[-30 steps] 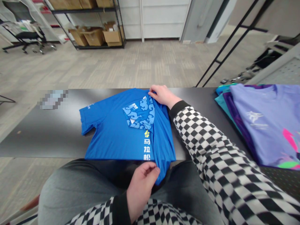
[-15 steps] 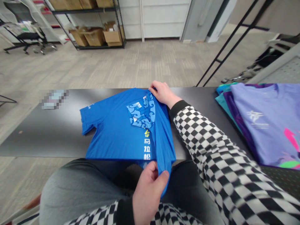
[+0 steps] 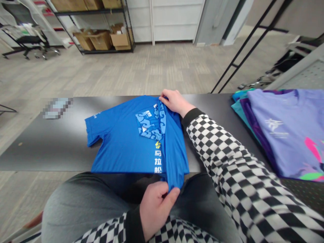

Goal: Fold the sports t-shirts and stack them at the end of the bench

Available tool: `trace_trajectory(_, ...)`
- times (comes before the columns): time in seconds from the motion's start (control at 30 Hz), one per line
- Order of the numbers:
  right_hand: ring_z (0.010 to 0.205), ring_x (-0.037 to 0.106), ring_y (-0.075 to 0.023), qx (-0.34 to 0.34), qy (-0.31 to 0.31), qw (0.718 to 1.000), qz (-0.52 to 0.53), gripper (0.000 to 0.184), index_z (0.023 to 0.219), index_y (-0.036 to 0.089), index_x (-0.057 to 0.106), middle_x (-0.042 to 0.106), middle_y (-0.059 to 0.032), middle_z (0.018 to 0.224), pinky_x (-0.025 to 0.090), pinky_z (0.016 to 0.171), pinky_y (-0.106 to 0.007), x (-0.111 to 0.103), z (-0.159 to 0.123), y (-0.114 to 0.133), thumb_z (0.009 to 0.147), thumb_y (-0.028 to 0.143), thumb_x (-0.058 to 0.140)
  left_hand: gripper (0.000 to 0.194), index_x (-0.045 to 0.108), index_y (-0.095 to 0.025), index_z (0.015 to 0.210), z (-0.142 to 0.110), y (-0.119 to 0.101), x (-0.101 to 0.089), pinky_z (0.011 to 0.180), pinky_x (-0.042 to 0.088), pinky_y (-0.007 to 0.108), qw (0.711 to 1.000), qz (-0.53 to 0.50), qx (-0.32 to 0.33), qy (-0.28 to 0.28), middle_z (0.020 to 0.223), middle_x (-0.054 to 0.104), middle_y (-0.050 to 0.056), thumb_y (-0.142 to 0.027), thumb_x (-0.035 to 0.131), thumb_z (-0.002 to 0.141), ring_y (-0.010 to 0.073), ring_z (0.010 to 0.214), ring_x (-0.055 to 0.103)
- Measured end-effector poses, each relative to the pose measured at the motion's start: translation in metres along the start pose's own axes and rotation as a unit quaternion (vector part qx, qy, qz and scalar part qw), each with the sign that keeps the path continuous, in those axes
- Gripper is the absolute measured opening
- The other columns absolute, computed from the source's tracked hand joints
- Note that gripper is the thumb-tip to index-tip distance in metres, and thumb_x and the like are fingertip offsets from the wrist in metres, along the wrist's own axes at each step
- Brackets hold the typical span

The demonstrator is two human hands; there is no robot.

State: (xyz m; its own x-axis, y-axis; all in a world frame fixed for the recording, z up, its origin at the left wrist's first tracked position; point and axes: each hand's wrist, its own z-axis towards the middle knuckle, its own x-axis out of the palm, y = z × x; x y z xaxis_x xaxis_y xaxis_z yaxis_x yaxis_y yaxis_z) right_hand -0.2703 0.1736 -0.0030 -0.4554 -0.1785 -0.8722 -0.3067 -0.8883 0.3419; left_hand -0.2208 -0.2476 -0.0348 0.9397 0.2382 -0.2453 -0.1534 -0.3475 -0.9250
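Note:
A blue T-shirt (image 3: 124,145) lies across the dark table, its right side folded over toward the middle. A wave-patterned panel and white and yellow characters show on its front. One sleeve spreads out to the left. My right hand (image 3: 174,101) pinches the shirt at its far edge, by the shoulder. Below the near table edge, my left hand (image 3: 158,207) is closed on the hem of the folded part, which hangs over my lap.
On the right lies a stack of folded shirts, a lavender T-shirt (image 3: 283,125) on top. A blurred-out flat item (image 3: 57,108) rests at the table's (image 3: 65,148) far left. Beyond the floor stands a black shelf with cardboard boxes (image 3: 100,39). A black metal frame (image 3: 235,64) rises at the right.
My left hand has shifted slightly down and left with the hem, and the folded strip now looks straighter. My right hand keeps its hold at the far edge.

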Motion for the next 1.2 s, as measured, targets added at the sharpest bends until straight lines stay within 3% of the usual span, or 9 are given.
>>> trace_trajectory(0.07, 0.111, 0.072, -0.0341, 0.003, -0.004, 1.000, 0.001, 0.032, 0.122, 0.022, 0.073, 0.082, -0.0122, 0.117, 0.047, 0.105, -0.045, -0.001, 0.000, 0.001, 0.116, 0.043, 0.050, 0.063, 0.050, -0.021, 0.063, -0.004, -0.003, -0.005, 0.069, 0.033, 0.034, 0.999, 0.015, 0.028, -0.038, 0.066, 0.046, 0.001, -0.058, 0.053, 0.114, 0.0165, 0.067, 0.047)
trace_trajectory(0.17, 0.111, 0.072, -0.0341, 0.007, -0.002, 1.000, -0.002, 0.032, 0.121, 0.022, 0.073, 0.082, -0.0125, 0.117, 0.047, 0.105, -0.045, -0.001, 0.000, 0.001, 0.116, 0.042, 0.050, 0.058, 0.057, -0.022, 0.069, -0.003, -0.007, -0.006, 0.077, 0.043, 0.032, 0.997, -0.018, 0.030, -0.071, 0.077, 0.058, 0.004, -0.056, 0.047, 0.116, 0.0192, 0.077, 0.056)
trace_trajectory(0.23, 0.110, 0.072, -0.0337, 0.006, -0.003, 1.000, -0.005, 0.031, 0.120, 0.022, 0.073, 0.082, -0.0123, 0.117, 0.048, 0.104, -0.045, -0.001, 0.000, 0.001, 0.116, 0.042, 0.051, 0.052, 0.062, -0.021, 0.074, 0.000, -0.009, -0.004, 0.082, 0.046, 0.032, 0.998, -0.027, 0.022, -0.061, 0.085, 0.064, 0.006, -0.055, 0.055, 0.113, 0.0206, 0.084, 0.060)
trace_trajectory(0.37, 0.109, 0.072, -0.0335, 0.003, -0.002, 1.000, -0.005, 0.030, 0.119, 0.021, 0.074, 0.082, -0.0123, 0.115, 0.049, 0.103, -0.045, 0.000, 0.000, 0.000, 0.116, 0.041, 0.052, 0.043, 0.071, -0.020, 0.084, 0.005, -0.010, 0.001, 0.075, 0.044, 0.030, 0.993, -0.100, -0.049, -0.032, 0.084, 0.068, 0.004, -0.056, 0.065, 0.107, 0.0187, 0.078, 0.056)
trace_trajectory(0.6, 0.110, 0.072, -0.0342, 0.005, -0.002, 1.000, 0.002, 0.031, 0.120, 0.022, 0.074, 0.082, -0.0119, 0.115, 0.049, 0.104, -0.046, -0.001, 0.000, 0.000, 0.116, 0.043, 0.051, 0.050, 0.055, -0.021, 0.072, 0.005, -0.021, 0.008, 0.067, 0.039, 0.027, 0.974, -0.191, -0.113, -0.047, 0.070, 0.053, -0.003, -0.056, 0.088, 0.087, 0.0131, 0.068, 0.045)
trace_trajectory(0.73, 0.113, 0.071, -0.0342, 0.009, -0.020, 1.000, 0.005, 0.036, 0.122, 0.024, 0.072, 0.081, -0.0120, 0.119, 0.049, 0.107, -0.047, -0.001, 0.000, -0.001, 0.118, 0.047, 0.045, 0.050, 0.058, -0.021, 0.076, 0.003, -0.025, 0.013, 0.071, 0.042, 0.027, 0.970, -0.218, -0.103, -0.026, 0.075, 0.059, -0.001, -0.058, 0.089, 0.087, 0.0140, 0.072, 0.050)
trace_trajectory(0.93, 0.108, 0.073, -0.0337, 0.004, -0.016, 1.000, 0.005, 0.030, 0.117, 0.023, 0.073, 0.081, -0.0116, 0.115, 0.050, 0.105, -0.047, -0.002, -0.003, -0.001, 0.116, 0.043, 0.050, 0.058, 0.059, -0.020, 0.074, 0.009, 0.007, 0.008, 0.066, 0.038, 0.028, 0.985, -0.145, -0.093, -0.026, 0.070, 0.053, -0.002, -0.071, 0.071, 0.099, 0.0135, 0.067, 0.043)
trace_trajectory(1.07, 0.108, 0.073, -0.0342, 0.012, 0.004, 1.000, 0.004, 0.028, 0.118, 0.022, 0.073, 0.082, -0.0121, 0.114, 0.050, 0.103, -0.047, -0.001, -0.002, 0.002, 0.115, 0.042, 0.052, 0.043, 0.077, -0.021, 0.087, 0.002, 0.019, -0.014, 0.079, 0.048, 0.032, 1.000, -0.027, -0.006, -0.001, 0.083, 0.071, 0.005, -0.057, 0.066, 0.107, 0.0201, 0.080, 0.062)
trace_trajectory(1.2, 0.113, 0.072, -0.0352, 0.020, -0.028, 0.999, 0.012, 0.037, 0.126, 0.023, 0.071, 0.081, -0.0134, 0.120, 0.049, 0.105, -0.048, 0.000, -0.001, 0.001, 0.118, 0.046, 0.044, 0.032, 0.083, -0.024, 0.097, -0.003, 0.019, -0.026, 0.087, 0.050, 0.035, 0.997, 0.047, 0.053, 0.016, 0.090, 0.078, 0.009, -0.048, 0.065, 0.108, 0.0251, 0.088, 0.071)
